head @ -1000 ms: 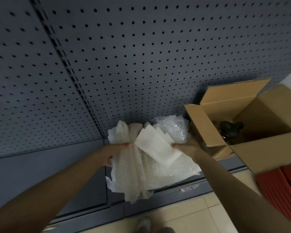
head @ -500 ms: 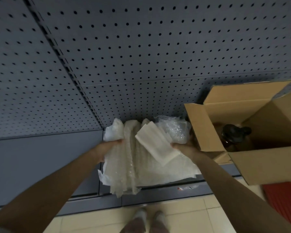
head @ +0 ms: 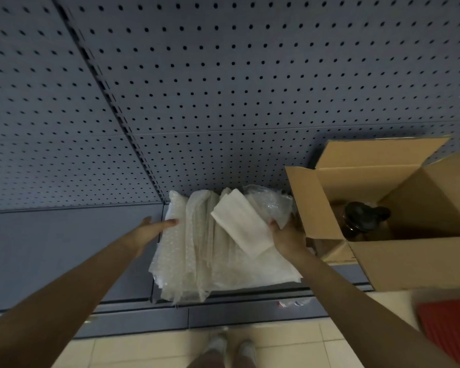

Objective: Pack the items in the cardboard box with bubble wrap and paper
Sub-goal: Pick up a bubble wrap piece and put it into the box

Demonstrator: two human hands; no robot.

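Cardboard, plain brown and without any print I can read, forms the box point(head: 398, 261), which stands open at the right end of the grey shelf point(head: 64, 248), its flaps raised and its near wall overhanging the shelf edge. A dark bottle point(head: 361, 219) sits inside, low against the left wall. Just left of the box lies a heap of bubble wrap point(head: 205, 256), its front edge drooping over the shelf lip. A folded white paper point(head: 239, 224) lies tilted on top of it. The right hand point(head: 284, 237) grips the paper's right edge, fingers curled. The left hand point(head: 154, 229) lies flat and relaxed, fingertips touching the wrap's left edge. Left of the heap the shelf runs bare. Perforated grey panels point(head: 223, 88) rise behind. Beige floor tiles point(head: 144, 351) and something red point(head: 449, 330) lie below.
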